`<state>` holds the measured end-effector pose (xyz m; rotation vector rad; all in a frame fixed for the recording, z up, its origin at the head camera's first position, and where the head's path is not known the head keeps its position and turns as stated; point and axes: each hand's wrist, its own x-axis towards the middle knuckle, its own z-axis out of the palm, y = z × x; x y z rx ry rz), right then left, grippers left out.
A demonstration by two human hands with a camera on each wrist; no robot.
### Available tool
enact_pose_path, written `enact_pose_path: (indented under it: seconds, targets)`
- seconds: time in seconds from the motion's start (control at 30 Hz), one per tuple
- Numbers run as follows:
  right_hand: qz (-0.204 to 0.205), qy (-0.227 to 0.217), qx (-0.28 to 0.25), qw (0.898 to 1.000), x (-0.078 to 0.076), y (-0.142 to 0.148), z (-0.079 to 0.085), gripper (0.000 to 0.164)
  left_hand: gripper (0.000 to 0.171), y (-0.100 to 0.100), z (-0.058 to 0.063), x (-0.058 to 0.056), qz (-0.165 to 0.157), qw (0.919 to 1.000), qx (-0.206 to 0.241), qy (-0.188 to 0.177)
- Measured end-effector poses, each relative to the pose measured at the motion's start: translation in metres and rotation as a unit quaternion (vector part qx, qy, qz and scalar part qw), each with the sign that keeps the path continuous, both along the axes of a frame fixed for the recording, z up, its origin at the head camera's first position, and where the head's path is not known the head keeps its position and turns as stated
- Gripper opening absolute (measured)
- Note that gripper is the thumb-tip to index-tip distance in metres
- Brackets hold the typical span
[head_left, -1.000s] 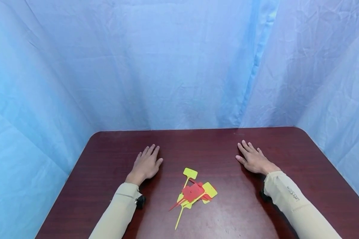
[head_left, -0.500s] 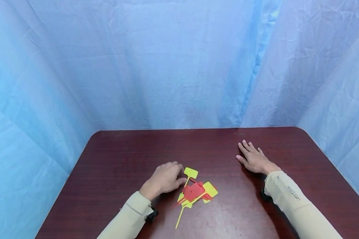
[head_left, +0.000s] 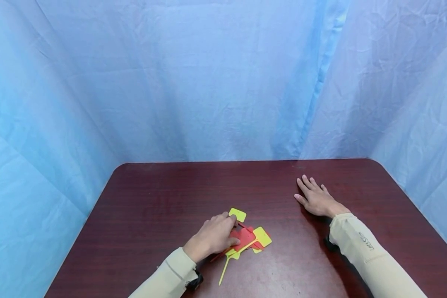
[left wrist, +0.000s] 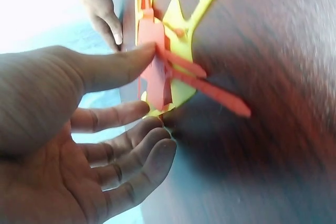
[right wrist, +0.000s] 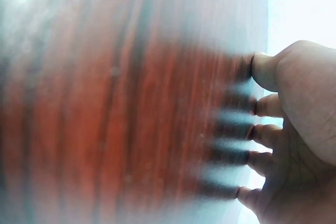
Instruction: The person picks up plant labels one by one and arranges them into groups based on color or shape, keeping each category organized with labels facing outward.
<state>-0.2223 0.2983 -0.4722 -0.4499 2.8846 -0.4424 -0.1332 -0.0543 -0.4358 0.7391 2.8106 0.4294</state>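
Observation:
A loose pile of flat plastic plant labels with pointed stems, red and yellow, lies on the table. My left hand is over the pile's left side, partly covering it. In the left wrist view, the thumb touches a red label while the loosely bent fingers reach past the pile's edge, with a gap between them and the thumb. One yellow label sticks out beyond my fingertips. Farther right, my right hand rests palm down with fingers spread, holding nothing.
The dark red-brown wooden table has rounded far corners. Light blue curtains hang behind it and along both sides. One yellow stem points toward the near edge.
My left hand has left its flat rest on the table's left and moved right and nearer, onto the labels, its fingers bending. The right hand has stayed still.

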Motion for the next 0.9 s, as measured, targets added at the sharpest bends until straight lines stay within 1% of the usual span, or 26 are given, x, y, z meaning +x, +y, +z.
enact_pose_path:
  seconds: [0.1, 0.27, 0.53, 0.7, 0.9]
  targets:
    - [0.0, 0.0, -0.001, 1.0, 0.001, 0.0, -0.001, 0.068, 0.036, 0.002, 0.001, 0.002, 0.01, 0.9999, 0.009, -0.004]
    - [0.002, -0.001, -0.001, 1.0, 0.0, 0.0, -0.002, 0.069, 0.038, 0.005, 0.002, 0.003, 0.022, 0.9993, 0.019, -0.026]
    - [0.001, 0.003, -0.005, 1.0, 0.0, 0.0, -0.001, 0.067, 0.038, 0.007, 0.004, 0.009, 0.03, 0.9981, 0.032, -0.042]
    - [0.001, 0.006, -0.004, 1.0, 0.001, -0.001, -0.001, 0.067, 0.039, 0.008, 0.004, 0.012, 0.032, 0.9979, 0.035, -0.045]
    - [0.001, 0.009, -0.006, 1.0, 0.001, -0.001, -0.001, 0.066, 0.041, 0.007, 0.003, 0.012, 0.036, 0.9973, 0.047, -0.043]
